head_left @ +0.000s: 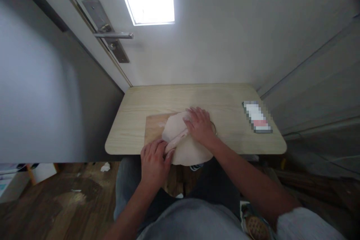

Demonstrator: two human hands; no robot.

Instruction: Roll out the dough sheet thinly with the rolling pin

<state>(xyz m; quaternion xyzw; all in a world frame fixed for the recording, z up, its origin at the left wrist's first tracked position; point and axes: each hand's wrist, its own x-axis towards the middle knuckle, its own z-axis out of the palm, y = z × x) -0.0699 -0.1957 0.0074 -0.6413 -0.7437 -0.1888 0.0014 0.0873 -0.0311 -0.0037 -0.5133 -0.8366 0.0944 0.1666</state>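
A wide, thin sheet of pale dough (192, 152) lies over a wooden cutting board (153, 126), its near edge hanging past the table's front edge. A light wooden rolling pin (177, 140) lies slantwise across the dough, from near left to far right. My left hand (155, 159) is closed round the pin's near left end, with the thumb on the dough side. My right hand (200, 125) lies flat with fingers stretched over the far right part of the dough. Its palm covers the pin's other end, which is hidden.
The board lies on a small light wood table (225, 97) pushed against a white door with a metal handle (114, 35). A phone (257, 117), partly blurred, lies at the table's right. A metal ring (214, 127) shows beside my right wrist. My legs are under the table.
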